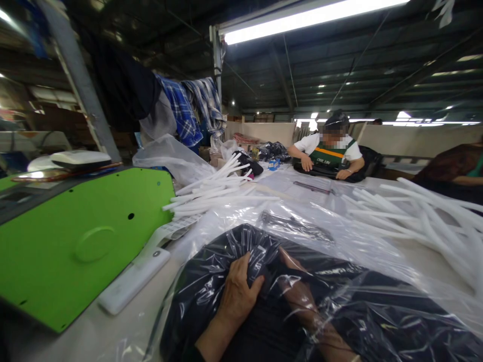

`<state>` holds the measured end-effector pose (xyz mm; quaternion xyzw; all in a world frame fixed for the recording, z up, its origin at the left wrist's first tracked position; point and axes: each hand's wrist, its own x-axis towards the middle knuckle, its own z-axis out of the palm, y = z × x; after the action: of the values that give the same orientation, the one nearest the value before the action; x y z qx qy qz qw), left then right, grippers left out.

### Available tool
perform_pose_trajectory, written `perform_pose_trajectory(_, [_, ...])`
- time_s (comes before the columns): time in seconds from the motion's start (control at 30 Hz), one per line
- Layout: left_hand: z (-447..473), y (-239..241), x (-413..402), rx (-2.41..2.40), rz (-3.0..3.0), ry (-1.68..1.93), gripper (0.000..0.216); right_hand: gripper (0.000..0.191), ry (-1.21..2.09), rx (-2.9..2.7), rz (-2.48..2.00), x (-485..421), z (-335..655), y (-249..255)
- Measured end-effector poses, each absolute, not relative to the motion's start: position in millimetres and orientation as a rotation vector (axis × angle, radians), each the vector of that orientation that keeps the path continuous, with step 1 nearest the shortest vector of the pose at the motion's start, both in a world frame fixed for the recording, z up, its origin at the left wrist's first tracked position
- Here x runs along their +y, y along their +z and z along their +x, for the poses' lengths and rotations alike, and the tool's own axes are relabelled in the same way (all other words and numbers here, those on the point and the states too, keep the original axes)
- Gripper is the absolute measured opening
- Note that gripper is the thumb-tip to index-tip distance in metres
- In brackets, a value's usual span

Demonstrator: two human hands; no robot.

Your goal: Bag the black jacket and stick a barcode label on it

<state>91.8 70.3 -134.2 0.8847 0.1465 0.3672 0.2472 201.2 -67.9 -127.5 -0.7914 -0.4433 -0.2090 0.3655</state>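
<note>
Head view: the left hand (237,294) is seen with its fingers curled and the thumb spread, clamped on a fold of the black garment (211,296). The garment is wrapped in a clear plastic bag (377,251) and lies directly under both hands at the near edge of the table (113,334). Just beside the left hand, the right hand (300,296) is pushed inside the bag and covered by the glossy film. Its fingers are pointed away from the person, but whether anything is gripped cannot be told.

Left of the left hand, a flat white device (130,284) is laid on the table, just beside a bright green machine panel (75,246). Beyond the hands, a bundle of white foam tubes (215,191) is heaped, and more white tubes (433,216) are spread out well to the right of the right hand.

Far beyond the hands, at the opposite side of the table, a co-worker (330,151) in a white shirt and green vest is bent over dark material. Plaid shirts (192,108) are hung above the foam tubes, and a lit strip lamp (302,17) is mounted overhead.
</note>
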Motion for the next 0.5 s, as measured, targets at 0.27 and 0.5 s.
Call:
perform_pose_trajectory(0.27, [93, -138, 73, 0.355, 2.389, 0.979, 0.044, 0.052, -0.475, -1.12, -1.879, -63, 215, -145])
perform_pose_trajectory(0.5, [92, -137, 71, 0.32, 2.388, 1.007, 0.042, 0.046, -0.425, -1.149, -1.887, -59, 220, -153])
